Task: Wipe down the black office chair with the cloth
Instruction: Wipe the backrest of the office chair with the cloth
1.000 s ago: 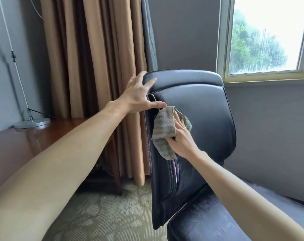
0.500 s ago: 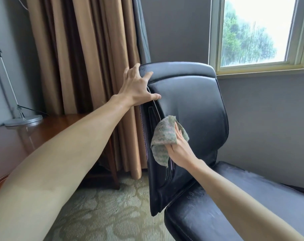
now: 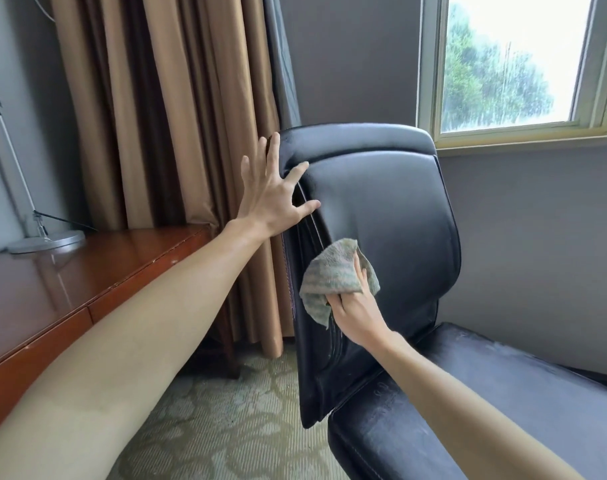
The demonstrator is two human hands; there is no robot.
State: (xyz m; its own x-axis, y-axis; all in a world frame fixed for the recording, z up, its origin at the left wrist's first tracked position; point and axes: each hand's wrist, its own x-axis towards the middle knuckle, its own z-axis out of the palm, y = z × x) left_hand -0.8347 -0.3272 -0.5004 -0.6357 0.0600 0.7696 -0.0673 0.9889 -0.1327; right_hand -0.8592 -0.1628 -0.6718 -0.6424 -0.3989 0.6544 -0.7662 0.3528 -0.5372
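The black office chair (image 3: pixel 392 209) stands in front of me, its leather backrest upright and its seat reaching toward the lower right. My left hand (image 3: pixel 272 195) lies with spread, straight fingers against the upper left edge of the backrest. My right hand (image 3: pixel 355 311) holds a crumpled grey-green cloth (image 3: pixel 330 275) and presses it on the lower left part of the backrest front, near the side seam. Part of the cloth hangs loose below my thumb.
A polished wooden desk (image 3: pixel 70 289) runs along the left, with a lamp base (image 3: pixel 47 241) on it. Tan curtains (image 3: pixel 163 109) hang behind the chair. A window (image 3: pixel 513 60) is at the upper right above a grey wall. Patterned carpet (image 3: pixel 226 427) covers the floor.
My right hand has slid the cloth down the backrest's left side. My left hand's fingers have opened out flat on the chair's edge. The view has shifted slightly.
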